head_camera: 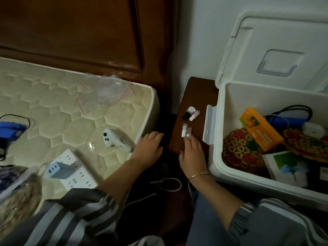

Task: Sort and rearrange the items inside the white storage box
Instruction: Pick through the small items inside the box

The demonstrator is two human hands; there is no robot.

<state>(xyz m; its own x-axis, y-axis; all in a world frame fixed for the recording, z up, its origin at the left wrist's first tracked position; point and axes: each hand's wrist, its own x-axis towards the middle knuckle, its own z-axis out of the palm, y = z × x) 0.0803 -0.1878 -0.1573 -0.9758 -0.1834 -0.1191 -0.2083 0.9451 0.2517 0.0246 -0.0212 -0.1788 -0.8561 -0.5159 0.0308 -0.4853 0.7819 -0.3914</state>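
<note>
Sleeves (79,210) nearest, our open left hand (150,148) braces on the mattress (53,96) while our right hand's (192,154) straight fingers (188,141) touch nail-polish bottles (186,132), probably grouping them.

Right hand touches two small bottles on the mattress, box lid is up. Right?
Not quite. The two bottles the right hand touches lie on the brown nightstand, not the mattress, per the head view. The box lid is up.
</note>
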